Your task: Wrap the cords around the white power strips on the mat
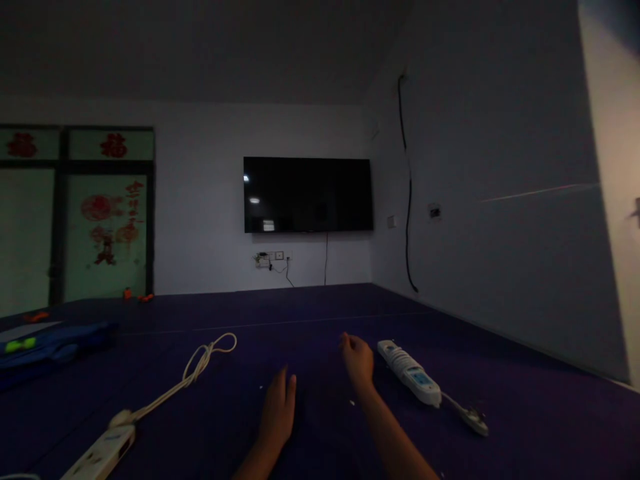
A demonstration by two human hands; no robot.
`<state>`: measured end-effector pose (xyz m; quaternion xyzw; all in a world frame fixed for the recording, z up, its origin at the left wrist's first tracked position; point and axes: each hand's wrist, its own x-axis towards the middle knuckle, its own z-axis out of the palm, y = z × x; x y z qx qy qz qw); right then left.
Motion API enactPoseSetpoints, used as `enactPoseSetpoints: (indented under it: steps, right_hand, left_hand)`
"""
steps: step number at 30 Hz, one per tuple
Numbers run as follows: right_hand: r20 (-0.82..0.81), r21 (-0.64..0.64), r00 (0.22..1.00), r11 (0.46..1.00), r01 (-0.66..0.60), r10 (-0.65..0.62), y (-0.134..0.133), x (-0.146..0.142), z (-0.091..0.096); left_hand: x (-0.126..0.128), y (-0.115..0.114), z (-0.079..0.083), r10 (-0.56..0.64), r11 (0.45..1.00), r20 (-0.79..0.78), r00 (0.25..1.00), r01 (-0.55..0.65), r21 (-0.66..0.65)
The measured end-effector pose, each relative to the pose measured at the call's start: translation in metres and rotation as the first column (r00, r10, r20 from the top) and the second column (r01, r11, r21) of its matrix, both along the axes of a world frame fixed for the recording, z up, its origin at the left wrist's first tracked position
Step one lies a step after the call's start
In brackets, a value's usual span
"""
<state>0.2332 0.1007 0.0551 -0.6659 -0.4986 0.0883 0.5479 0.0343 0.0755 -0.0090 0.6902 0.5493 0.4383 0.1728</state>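
My left hand [279, 408] is low over the purple surface, fingers stretched forward and thumb apart, holding nothing that I can see. To its right, my right hand [359, 361] has its fingers curled into a pinch; whatever might be between the fingertips is too small or hidden. Just right of that hand lies a white power strip [421, 385] with its cord wound around it and its plug [474, 421] trailing off the near end. Another white power strip [103, 457] lies at the lower left, its looped cable [200, 363] stretching away from me. Tiny white bits [352, 403] dot the surface near both hands.
The purple surface [300, 307] reaches to the walls. Blue cloth-like items [65, 340] lie at the left, with small orange objects [145, 298] farther back. A television [309, 195] hangs on the far wall; a black cable [409, 227] hangs on the right wall.
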Motion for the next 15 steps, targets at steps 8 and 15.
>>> enactPoseSetpoints:
  steps: [8, 15]
  right_hand:
    - [0.228, -0.296, 0.941, 0.902, 0.313, -0.252, -0.021, 0.119, 0.0]
    - [0.357, -0.418, 0.909, 0.834, 0.361, -0.214, -0.013, 0.123, -0.022]
  left_hand:
    - [0.002, -0.007, 0.001, -0.018, 1.0, -0.043, 0.999, 0.018, -0.011]
    - [0.002, -0.006, 0.002, -0.008, 1.0, -0.097, 0.995, 0.007, -0.013]
